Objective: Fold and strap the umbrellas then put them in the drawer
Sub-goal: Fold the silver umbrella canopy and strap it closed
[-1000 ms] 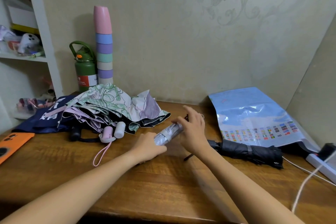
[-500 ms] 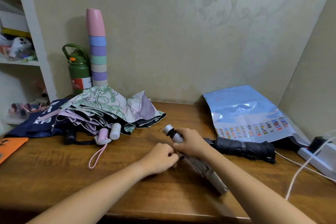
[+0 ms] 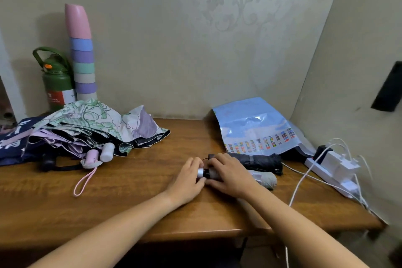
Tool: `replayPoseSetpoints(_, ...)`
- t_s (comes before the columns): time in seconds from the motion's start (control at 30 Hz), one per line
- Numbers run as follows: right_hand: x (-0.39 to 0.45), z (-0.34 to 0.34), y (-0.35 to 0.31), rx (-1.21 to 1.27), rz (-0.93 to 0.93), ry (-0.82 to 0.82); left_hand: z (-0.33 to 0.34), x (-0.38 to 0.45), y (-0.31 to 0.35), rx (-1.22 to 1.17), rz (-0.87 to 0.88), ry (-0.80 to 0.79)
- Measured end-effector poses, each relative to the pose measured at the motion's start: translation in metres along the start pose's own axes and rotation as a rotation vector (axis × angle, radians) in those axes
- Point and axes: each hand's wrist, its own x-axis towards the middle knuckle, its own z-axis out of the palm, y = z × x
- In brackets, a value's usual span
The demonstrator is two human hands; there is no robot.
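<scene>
We see the grey umbrella [image 3: 264,178] lying on the desk [image 3: 134,183], long axis left-right, handle end pointing left. Left hand [image 3: 188,180] grips the handle; right hand [image 3: 230,177] clasps the canopy.

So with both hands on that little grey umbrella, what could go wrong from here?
1. The grey umbrella lies against the folded black umbrella; sliding it could nudge that one toward the white cables.
2. The left hand grips only the handle end, so it might slip.
3. The unfolded floral umbrella sprawls nearby with its pink strap loose, easy to snag later.
</scene>
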Motion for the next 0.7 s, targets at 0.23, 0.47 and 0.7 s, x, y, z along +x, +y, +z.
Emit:
replayPoseSetpoints(0.23,-0.018,0.003,0.034,0.071,0.401,-0.019,0.026,0.021,0.012,0.252,0.084,0.063)
replayPoseSetpoints(0.47,-0.007,0.007,0.044,-0.067,0.45,0.034,0.029,0.033,0.015,0.31,0.08,-0.176)
replayPoseSetpoints(0.7,0.023,0.003,0.035,0.026,0.575,0.027,0.014,0.029,0.007,0.351,0.146,-0.172)
